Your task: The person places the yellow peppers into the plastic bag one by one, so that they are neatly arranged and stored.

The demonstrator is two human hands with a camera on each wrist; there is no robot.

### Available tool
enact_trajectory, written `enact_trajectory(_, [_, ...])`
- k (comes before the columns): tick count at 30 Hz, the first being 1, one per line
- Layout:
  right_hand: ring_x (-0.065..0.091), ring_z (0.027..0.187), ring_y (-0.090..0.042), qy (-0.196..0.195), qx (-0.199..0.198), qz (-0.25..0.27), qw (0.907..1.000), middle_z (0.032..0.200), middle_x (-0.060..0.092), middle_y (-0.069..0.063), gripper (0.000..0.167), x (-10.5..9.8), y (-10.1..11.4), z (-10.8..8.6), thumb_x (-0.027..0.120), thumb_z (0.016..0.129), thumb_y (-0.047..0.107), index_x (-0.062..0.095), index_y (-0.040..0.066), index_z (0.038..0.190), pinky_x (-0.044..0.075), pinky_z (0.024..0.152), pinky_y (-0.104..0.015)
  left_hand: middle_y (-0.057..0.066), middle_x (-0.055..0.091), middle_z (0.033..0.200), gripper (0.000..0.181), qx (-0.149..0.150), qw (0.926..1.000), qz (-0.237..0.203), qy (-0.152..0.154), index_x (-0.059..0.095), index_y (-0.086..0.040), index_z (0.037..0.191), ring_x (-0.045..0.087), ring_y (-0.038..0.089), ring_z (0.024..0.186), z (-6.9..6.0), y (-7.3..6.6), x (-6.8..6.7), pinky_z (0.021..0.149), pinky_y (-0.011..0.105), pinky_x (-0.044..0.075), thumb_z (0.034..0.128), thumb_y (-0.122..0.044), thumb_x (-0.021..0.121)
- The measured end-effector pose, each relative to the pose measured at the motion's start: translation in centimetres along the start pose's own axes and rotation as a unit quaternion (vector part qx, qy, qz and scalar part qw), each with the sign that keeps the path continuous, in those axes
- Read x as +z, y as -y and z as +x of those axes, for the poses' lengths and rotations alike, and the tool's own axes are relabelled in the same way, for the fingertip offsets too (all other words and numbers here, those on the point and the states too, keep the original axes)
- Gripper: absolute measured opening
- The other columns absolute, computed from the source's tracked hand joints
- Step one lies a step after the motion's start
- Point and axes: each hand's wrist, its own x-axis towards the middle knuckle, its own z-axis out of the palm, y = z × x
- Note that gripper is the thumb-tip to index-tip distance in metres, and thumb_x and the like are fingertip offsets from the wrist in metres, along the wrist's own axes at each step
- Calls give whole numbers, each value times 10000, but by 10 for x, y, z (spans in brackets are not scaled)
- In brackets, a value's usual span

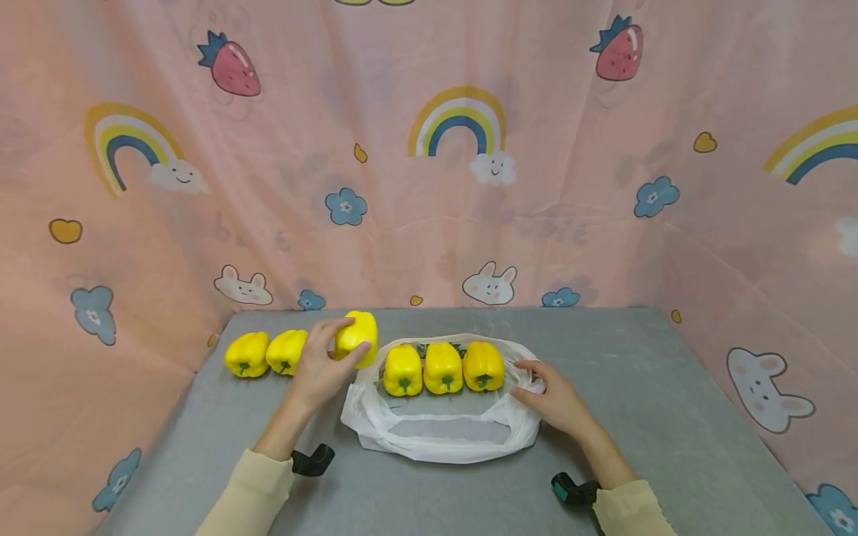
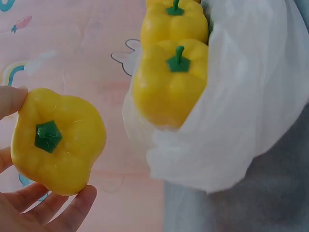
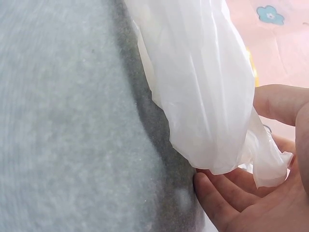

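My left hand (image 1: 320,368) grips a yellow bell pepper (image 1: 362,336) above the table, just left of a white plastic bag (image 1: 436,450). The left wrist view shows the pepper's green stem (image 2: 48,135) facing the camera, with thumb and fingers around its sides. The bag lies with its mouth spread wide. Three yellow bell peppers (image 1: 443,368) sit in a row inside it, stems toward me, with some dark green bits behind them. At the bag's right side my right hand (image 1: 555,398) holds the bunched rim; the right wrist view shows the plastic (image 3: 207,87) between thumb and fingers.
Two more yellow bell peppers (image 1: 247,354) lie side by side on the grey table (image 1: 643,402), at the back left behind my left hand. A pink printed curtain (image 1: 570,223) encloses the table at the back and both sides.
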Motion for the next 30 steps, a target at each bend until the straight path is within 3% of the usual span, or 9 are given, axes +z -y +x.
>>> enact_trajectory(12, [471,1310,-452,10,47,-55,10000,1435,508,-268,568,-2,0,0,701,967,295,531,17,1431,353,1081,-671,139,543,1316,514,464,9982,-354,121,630,-81,1341,543,309,1174,-4,-18,16,843,439,565,914,-327,775])
enact_trajectory(30, [485,1280,-442,6,1,-43,10000,1409,522,-263,551,-1,-1,0,701,968,282,539,21,1425,367,1064,-665,84,532,1316,526,305,9962,-638,504,625,-120,1345,560,270,1154,-18,-38,51,854,407,590,908,-367,781])
